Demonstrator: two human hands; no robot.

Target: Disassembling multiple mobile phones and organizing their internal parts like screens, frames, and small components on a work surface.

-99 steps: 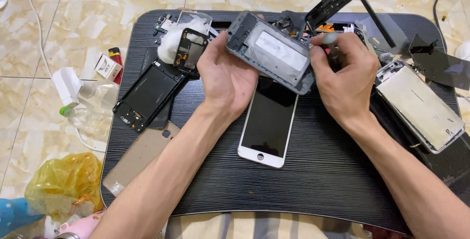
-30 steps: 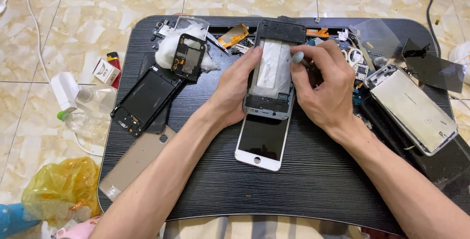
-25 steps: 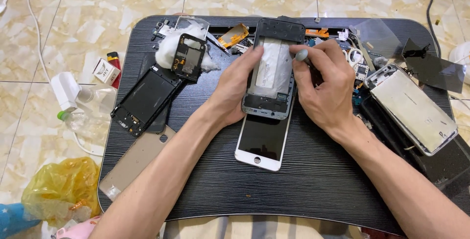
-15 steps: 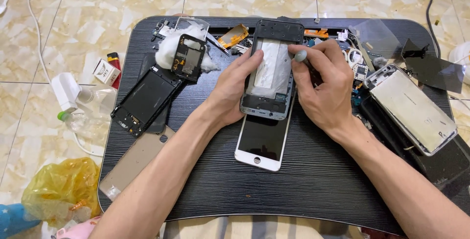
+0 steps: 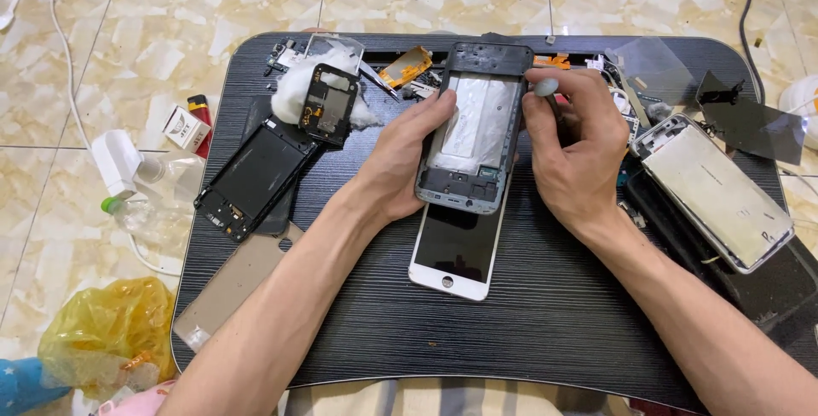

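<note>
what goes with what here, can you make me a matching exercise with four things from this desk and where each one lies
Things:
1. grey phone frame
2. white phone screen
3. yellow plastic bag
4. silver phone body

Places:
A. on the floor, left of the black table
B. between the left hand and right hand
C. at the table's right edge
D. flat under the frame's near end

Pairs: 1-B, 2-D, 3-A, 4-C
</note>
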